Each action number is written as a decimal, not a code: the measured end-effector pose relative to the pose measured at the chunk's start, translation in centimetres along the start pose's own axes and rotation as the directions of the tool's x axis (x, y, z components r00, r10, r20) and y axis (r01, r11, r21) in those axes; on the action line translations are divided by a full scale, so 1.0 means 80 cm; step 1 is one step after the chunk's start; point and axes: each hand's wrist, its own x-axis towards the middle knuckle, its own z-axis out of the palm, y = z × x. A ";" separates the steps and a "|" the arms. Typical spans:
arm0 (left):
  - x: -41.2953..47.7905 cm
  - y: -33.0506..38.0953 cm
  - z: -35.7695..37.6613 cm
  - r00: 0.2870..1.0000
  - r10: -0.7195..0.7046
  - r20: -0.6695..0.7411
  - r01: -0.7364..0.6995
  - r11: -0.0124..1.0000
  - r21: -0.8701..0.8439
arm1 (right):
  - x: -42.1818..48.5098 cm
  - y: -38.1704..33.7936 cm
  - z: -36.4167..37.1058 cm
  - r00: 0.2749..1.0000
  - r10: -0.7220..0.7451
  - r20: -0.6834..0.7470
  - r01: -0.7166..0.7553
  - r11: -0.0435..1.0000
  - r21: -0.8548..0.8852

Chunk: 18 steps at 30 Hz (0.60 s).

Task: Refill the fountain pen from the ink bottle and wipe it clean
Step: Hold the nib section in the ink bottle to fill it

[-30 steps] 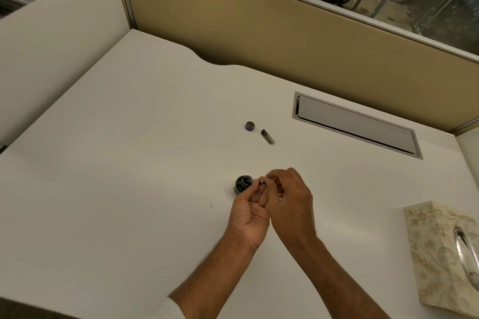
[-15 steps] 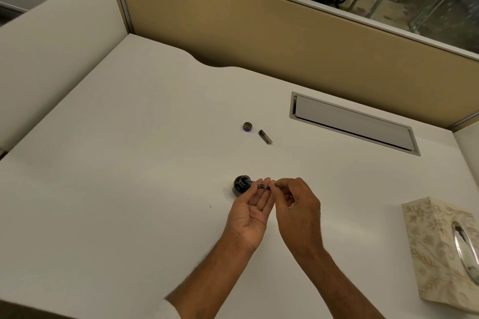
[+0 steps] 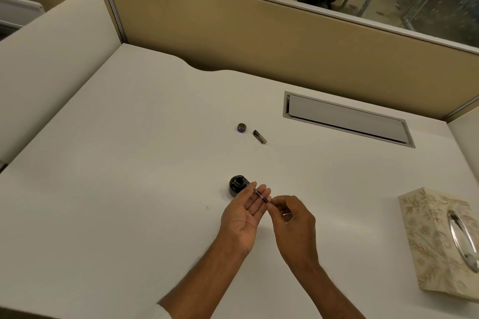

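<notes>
Left hand [image 3: 245,215] palm up, fingers straight, with the fountain pen section [image 3: 259,194] lying across its fingertips. Right hand [image 3: 294,223] pinches the section's rear end. The front end lies over the mouth of the open ink bottle [image 3: 234,188]. Bottle cap [image 3: 241,127] and pen barrel [image 3: 259,136] lie well beyond.

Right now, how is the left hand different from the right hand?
The left hand is palm up with straight fingers; the right hand is palm down with curled fingers. The left hand only supports the pen across its fingertips; the right hand pinches the pen's near end. The left hand's fingertips are beside the open ink bottle; the right hand is farther back. Both touch the same pen.
</notes>
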 end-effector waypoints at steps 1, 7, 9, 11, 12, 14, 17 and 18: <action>-0.001 0.001 0.000 1.000 0.016 -0.001 -0.016 0.999 0.029 | -0.001 0.000 0.000 1.000 0.028 0.005 -0.028 0.999 0.020; -0.012 0.000 0.007 0.992 0.124 0.017 -0.125 0.975 0.184 | -0.008 0.003 -0.002 0.986 0.160 0.046 -0.164 0.979 0.118; -0.018 -0.003 0.012 0.989 0.147 0.028 -0.150 0.961 0.234 | -0.010 0.006 -0.007 0.978 0.200 0.057 -0.207 0.965 0.158; -0.025 -0.008 0.017 0.984 0.172 0.043 -0.177 0.945 0.275 | -0.012 0.007 -0.015 0.973 0.219 0.066 -0.228 0.954 0.196; -0.028 -0.011 0.019 0.982 0.182 0.050 -0.189 0.938 0.291 | -0.013 0.006 -0.019 0.972 0.222 0.071 -0.232 0.950 0.210; -0.035 -0.018 0.025 0.977 0.202 0.066 -0.212 0.923 0.322 | -0.016 0.006 -0.031 0.972 0.220 0.079 -0.232 0.944 0.235; -0.045 -0.030 0.036 0.971 0.223 0.083 -0.238 0.901 0.362 | -0.020 0.008 -0.048 0.973 0.209 0.097 -0.227 0.937 0.265; -0.049 -0.035 0.040 0.969 0.229 0.089 -0.246 0.893 0.376 | -0.021 0.009 -0.055 0.973 0.206 0.102 -0.227 0.931 0.286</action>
